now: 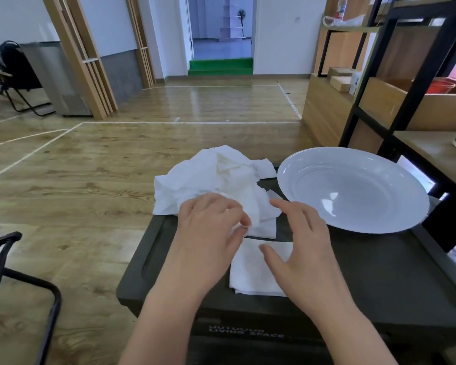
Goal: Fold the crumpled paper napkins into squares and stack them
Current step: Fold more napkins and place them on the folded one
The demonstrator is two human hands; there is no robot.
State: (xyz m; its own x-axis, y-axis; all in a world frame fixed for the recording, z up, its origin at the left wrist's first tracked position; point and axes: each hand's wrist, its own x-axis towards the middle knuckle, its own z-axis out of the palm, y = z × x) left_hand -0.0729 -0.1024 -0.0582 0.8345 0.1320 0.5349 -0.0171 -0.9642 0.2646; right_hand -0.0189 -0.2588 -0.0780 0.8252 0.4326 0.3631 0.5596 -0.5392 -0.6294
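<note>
Head view, centre of frame: picking up the next sheet from the crumpled white paper napkin heap (216, 180), left hand (208, 233) pinching a napkin edge between thumb and fingertips at the heap's near side. Lower centre on the dark green plastic box lid (366, 272): right hand (300, 248) spread, fingers straight, hovering over or touching the folded white napkin square (250, 272) — cannot tell which. Next, probably: drawing the pinched sheet free, flattening, folding; white round ceramic plate (353, 188) just right of the heap.

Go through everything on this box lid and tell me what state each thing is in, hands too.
Crumpled napkins: loose heap, unfolded, at the far left of the lid.
Folded napkin: flat, near edge, partly under the hands.
Plate: upright, nothing in it.
Box lid: closed, bearing everything.
Left hand: fingers pinch an edge of the heap.
Right hand: fingers spread, holding nothing.
</note>
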